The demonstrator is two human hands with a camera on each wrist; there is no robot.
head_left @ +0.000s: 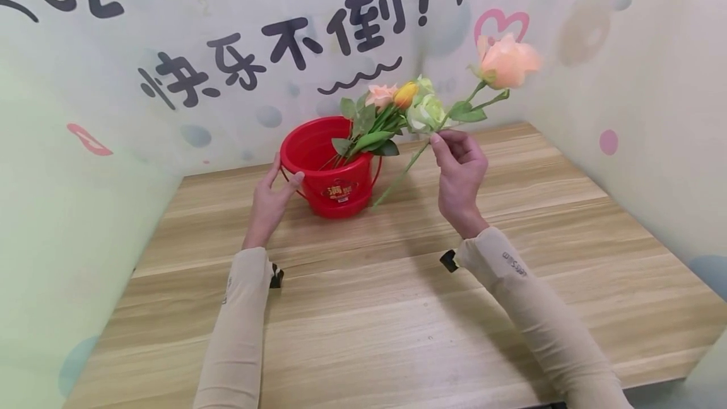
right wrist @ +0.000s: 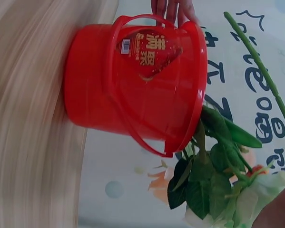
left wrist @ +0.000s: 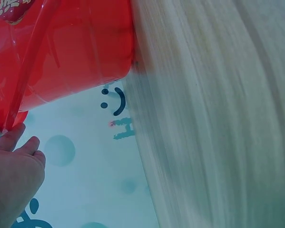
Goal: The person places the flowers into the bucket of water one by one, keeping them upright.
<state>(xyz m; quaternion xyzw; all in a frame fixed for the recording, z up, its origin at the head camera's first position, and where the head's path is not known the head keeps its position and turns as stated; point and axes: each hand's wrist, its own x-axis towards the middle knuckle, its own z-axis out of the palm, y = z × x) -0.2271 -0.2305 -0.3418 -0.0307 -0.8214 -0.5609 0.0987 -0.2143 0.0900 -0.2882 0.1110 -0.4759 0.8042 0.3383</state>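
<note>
left hand (head_left: pixel 271 197): fingers laid straight against the side of the red bucket (head_left: pixel 329 166), steadying it on the table (head_left: pixel 397 308).
right hand (head_left: pixel 460 172): pinches the stem of the peach rose (head_left: pixel 505 62), held beside the bucket.
bunch (head_left: pixel 392 115): leans over the right rim.
advice: aim the stem end at the open gap left of the bunch; keep the bucket braced.

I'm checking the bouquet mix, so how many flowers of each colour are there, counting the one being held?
Peach or pink roses: 2, one on the stem pinched by the right hand, one in the red bucket
Yellow-orange bud: 1
Pale green-white blooms: 2, close together
Total: 5 flowers
The left hand rests on the bucket's side.
</note>
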